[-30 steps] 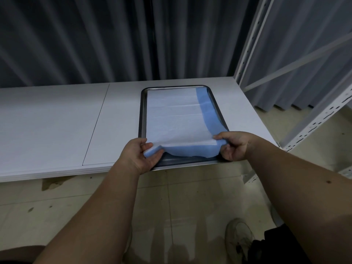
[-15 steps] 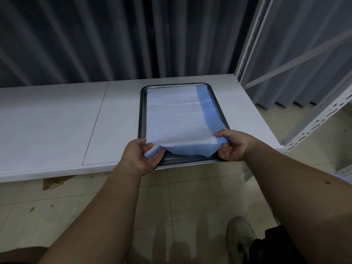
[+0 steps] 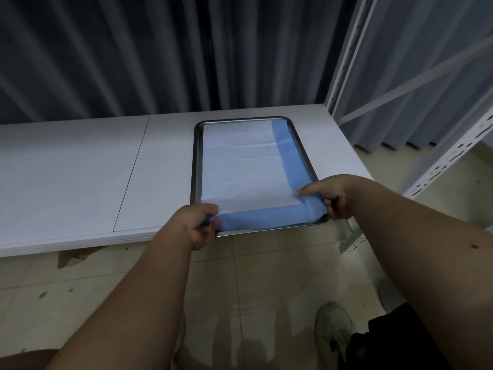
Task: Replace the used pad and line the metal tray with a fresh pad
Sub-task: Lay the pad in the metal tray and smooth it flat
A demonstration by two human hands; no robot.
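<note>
A rectangular metal tray [image 3: 196, 166] lies on the white table, its near end at the table's front edge. A white pad with blue borders [image 3: 241, 166] covers the tray's floor. Its near edge is lifted, and the blue underside curls over along the front. My left hand [image 3: 198, 222] pinches the pad's near left corner. My right hand [image 3: 326, 197] pinches the near right corner, thumb on top of the white face. The far end of the pad lies flat in the tray.
The white table [image 3: 80, 177] stretches left, with a seam between two panels. A white metal rack upright [image 3: 346, 54] stands at the table's right end. Dark curtains hang behind. A shoe [image 3: 334, 335] stands on the tiled floor below.
Both hands have drawn the pad's near edge back toward the tray's front rim. The raised white flap has lowered, and more blue underside shows along the front.
</note>
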